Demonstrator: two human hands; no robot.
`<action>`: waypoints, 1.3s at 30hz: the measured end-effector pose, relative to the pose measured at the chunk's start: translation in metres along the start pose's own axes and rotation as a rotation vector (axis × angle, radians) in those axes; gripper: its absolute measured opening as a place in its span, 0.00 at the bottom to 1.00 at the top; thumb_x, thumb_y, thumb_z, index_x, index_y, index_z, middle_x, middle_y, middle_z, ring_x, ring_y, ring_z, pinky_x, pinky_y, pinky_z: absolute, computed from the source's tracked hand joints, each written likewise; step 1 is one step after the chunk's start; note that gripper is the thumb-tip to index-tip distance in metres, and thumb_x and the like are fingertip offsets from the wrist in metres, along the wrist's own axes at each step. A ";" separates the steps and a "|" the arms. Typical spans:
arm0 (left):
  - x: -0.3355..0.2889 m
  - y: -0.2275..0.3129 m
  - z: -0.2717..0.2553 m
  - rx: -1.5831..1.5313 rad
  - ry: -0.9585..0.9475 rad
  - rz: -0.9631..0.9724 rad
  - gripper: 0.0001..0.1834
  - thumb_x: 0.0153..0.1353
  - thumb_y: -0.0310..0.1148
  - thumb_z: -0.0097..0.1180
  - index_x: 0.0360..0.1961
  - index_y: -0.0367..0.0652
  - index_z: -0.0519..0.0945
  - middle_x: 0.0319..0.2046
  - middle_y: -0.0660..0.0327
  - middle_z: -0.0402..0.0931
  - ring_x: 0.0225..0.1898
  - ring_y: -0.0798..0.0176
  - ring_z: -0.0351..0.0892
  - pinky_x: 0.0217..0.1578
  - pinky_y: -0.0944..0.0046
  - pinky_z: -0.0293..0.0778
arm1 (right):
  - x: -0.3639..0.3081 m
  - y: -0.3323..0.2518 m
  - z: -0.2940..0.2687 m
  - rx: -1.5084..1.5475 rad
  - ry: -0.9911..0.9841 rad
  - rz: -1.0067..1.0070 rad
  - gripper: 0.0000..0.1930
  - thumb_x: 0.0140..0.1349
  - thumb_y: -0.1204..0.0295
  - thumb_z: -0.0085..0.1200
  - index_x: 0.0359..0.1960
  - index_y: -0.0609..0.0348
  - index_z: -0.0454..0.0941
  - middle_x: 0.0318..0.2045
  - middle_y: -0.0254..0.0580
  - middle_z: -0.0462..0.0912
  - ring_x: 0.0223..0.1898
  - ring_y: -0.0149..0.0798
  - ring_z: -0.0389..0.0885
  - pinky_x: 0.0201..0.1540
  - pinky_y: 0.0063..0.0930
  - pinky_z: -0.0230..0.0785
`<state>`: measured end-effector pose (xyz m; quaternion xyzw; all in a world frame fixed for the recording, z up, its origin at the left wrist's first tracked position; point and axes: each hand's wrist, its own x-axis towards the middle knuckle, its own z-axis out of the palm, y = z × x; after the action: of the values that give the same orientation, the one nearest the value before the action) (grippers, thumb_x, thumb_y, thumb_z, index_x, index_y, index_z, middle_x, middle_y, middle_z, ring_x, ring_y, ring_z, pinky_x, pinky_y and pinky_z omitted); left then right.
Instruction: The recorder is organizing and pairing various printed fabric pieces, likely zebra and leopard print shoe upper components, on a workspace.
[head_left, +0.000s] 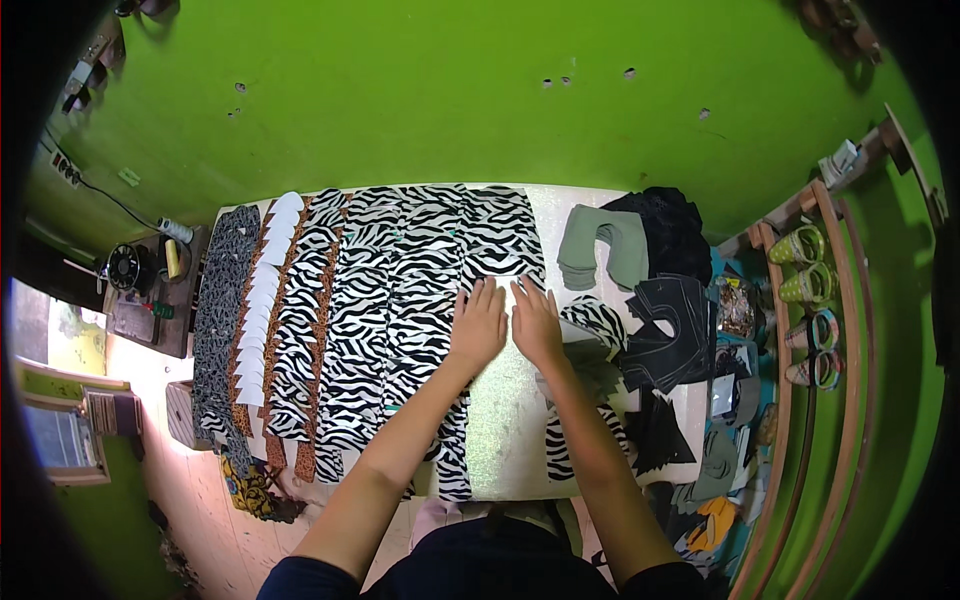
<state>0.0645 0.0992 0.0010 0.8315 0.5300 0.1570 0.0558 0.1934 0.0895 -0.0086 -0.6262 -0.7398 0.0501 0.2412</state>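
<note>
Both of my hands are at the middle of the white table (505, 430), fingers stretched out and pointing away from me. My left hand (480, 322) lies flat at the right edge of the rows of zebra-print fabric pieces (425, 290). A little to its right, my right hand (537, 322) rests with fingers extended. Both sets of fingertips touch the near edge of the far zebra-print column (500, 235), where a pale strip shows. Another zebra-print piece (595, 322) lies just right of my right hand, partly hidden by the arm.
White cut pieces (268, 290) overlap in a column on brown spotted fabric; grey patterned fabric (225, 310) lies far left. Grey-green U-shaped pieces (588, 250) and black pieces (665, 335) are at right. A sewing machine (125, 268) stands left; a wooden rack (815, 400) holds shoes.
</note>
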 end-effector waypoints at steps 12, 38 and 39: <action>-0.129 0.096 -0.006 -0.290 -0.159 0.052 0.16 0.53 0.38 0.53 0.39 0.40 0.72 0.35 0.54 0.69 0.37 0.54 0.70 0.36 0.57 0.65 | -0.145 0.036 -0.097 0.023 0.247 0.054 0.11 0.49 0.79 0.45 0.37 0.59 0.73 0.35 0.46 0.75 0.39 0.50 0.72 0.43 0.39 0.61; -0.169 0.123 -0.002 -0.942 -0.314 -0.492 0.15 0.50 0.37 0.61 0.31 0.39 0.70 0.23 0.58 0.71 0.26 0.64 0.70 0.31 0.66 0.68 | -0.208 0.031 -0.110 0.089 0.028 -0.030 0.18 0.49 0.73 0.50 0.44 0.60 0.72 0.45 0.48 0.72 0.48 0.50 0.72 0.57 0.38 0.60; -0.164 0.113 -0.006 -1.029 -0.297 -0.511 0.15 0.50 0.36 0.61 0.31 0.38 0.70 0.25 0.60 0.71 0.28 0.68 0.68 0.32 0.67 0.67 | -0.202 0.026 -0.111 0.134 0.064 -0.026 0.18 0.49 0.71 0.52 0.44 0.59 0.72 0.44 0.47 0.73 0.47 0.50 0.72 0.54 0.38 0.63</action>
<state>0.0968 -0.0974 0.0026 0.5569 0.5556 0.2571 0.5613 0.2839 -0.1225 0.0195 -0.6003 -0.7348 0.0761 0.3066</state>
